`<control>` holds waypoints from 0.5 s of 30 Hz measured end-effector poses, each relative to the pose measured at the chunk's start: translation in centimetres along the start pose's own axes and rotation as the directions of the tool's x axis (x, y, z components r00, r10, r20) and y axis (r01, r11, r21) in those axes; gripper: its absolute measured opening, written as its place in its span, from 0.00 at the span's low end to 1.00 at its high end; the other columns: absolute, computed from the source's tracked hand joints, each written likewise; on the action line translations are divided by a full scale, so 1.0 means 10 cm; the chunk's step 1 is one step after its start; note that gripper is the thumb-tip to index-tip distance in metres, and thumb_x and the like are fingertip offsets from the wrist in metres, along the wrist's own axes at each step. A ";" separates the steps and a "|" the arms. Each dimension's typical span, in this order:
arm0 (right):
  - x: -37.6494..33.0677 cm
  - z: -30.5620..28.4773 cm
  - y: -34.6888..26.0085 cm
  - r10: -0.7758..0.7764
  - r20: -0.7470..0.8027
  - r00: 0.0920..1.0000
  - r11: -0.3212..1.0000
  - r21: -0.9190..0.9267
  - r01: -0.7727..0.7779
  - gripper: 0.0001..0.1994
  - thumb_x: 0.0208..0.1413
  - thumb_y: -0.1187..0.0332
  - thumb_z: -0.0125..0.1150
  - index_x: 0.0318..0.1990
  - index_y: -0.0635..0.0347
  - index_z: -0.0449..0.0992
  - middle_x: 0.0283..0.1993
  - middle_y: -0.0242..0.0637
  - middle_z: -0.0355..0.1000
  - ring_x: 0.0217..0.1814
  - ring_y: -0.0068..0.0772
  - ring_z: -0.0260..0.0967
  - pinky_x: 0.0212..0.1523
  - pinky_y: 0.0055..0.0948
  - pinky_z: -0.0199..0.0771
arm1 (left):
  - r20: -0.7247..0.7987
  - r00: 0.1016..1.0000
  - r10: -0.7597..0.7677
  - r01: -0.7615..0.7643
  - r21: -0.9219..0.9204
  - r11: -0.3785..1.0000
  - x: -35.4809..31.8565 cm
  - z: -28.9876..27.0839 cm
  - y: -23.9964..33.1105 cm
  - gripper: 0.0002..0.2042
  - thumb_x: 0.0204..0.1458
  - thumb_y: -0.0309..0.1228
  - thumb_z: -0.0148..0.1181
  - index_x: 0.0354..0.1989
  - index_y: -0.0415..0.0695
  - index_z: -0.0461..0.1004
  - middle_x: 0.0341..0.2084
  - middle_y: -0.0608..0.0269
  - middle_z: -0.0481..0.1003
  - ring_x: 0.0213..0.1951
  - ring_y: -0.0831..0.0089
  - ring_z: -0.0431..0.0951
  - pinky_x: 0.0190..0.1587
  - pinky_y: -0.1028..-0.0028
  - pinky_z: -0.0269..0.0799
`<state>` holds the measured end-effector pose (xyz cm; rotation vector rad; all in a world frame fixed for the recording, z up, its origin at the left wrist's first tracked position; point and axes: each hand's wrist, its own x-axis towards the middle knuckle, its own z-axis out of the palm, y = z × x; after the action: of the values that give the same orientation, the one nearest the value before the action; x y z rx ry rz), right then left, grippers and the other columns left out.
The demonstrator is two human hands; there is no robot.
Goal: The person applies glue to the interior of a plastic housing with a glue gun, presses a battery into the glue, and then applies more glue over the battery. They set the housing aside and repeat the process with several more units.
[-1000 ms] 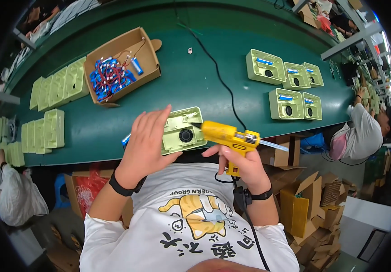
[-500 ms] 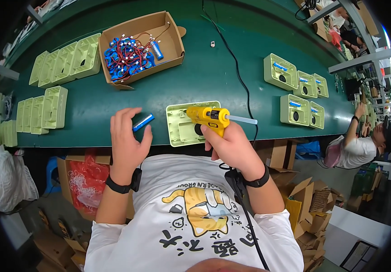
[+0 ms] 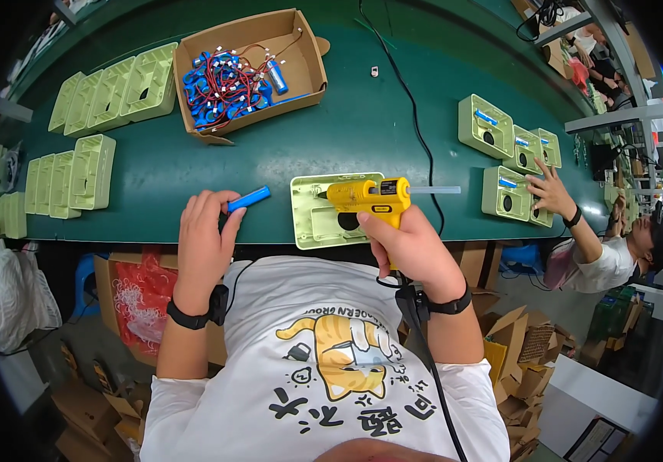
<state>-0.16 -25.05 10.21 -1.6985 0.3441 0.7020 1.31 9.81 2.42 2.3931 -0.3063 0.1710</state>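
My right hand (image 3: 416,250) grips a yellow hot glue gun (image 3: 370,196) by its handle, a pale glue stick poking out of its back. The nozzle points left over a light green plastic housing (image 3: 306,232) that lies open side up at the table's near edge. Part of the housing is hidden by the gun and my hand. Left of it, my left hand (image 3: 207,235) pinches one end of a blue cylindrical battery (image 3: 250,199) between thumb and fingers. The battery's free end points right, toward the housing.
A cardboard box (image 3: 312,94) of wired blue batteries stands beyond. Green housings (image 3: 110,100) line the left; others with batteries (image 3: 487,123) stand at right, where a co-worker's hand (image 3: 553,192) touches one. A black cable (image 3: 408,100) crosses the table.
My left hand has closed on the battery and tilted it flatter. The glue gun has shifted a little right relative to the view. A co-worker's hand has reached in to the right-hand housings.
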 end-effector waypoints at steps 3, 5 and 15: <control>-0.14 -0.04 0.07 -0.077 -0.057 0.995 0.981 0.175 0.086 0.17 0.85 0.59 0.65 0.59 0.68 0.84 0.37 0.38 0.89 0.22 0.24 0.78 0.23 0.27 0.78 | -0.021 0.997 -0.070 0.064 -0.192 0.979 0.03 0.02 0.09 0.11 0.67 0.23 0.77 0.55 0.37 0.87 0.36 0.56 0.81 0.37 0.59 0.81 0.46 0.62 0.79; -0.22 -0.10 0.13 -0.080 -0.053 0.995 0.977 0.196 0.089 0.20 0.85 0.61 0.64 0.71 0.68 0.81 0.50 0.43 0.92 0.23 0.23 0.79 0.24 0.24 0.79 | -0.055 0.996 -0.073 0.054 -0.293 0.955 0.03 0.05 0.20 0.12 0.66 0.22 0.78 0.55 0.37 0.88 0.36 0.57 0.83 0.34 0.64 0.80 0.43 0.65 0.79; -0.23 0.03 0.61 -0.119 -0.283 0.952 0.978 0.132 0.161 0.15 0.84 0.62 0.66 0.62 0.67 0.83 0.34 0.33 0.85 0.25 0.18 0.77 0.26 0.23 0.77 | -0.198 0.941 0.274 -0.315 -0.222 0.923 0.36 0.60 0.61 0.11 0.60 0.24 0.81 0.50 0.43 0.88 0.34 0.62 0.85 0.35 0.61 0.83 0.44 0.60 0.74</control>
<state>-5.56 -26.66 6.84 -1.6546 0.4537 0.3261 3.41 0.79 2.61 2.0571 -0.5770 0.4390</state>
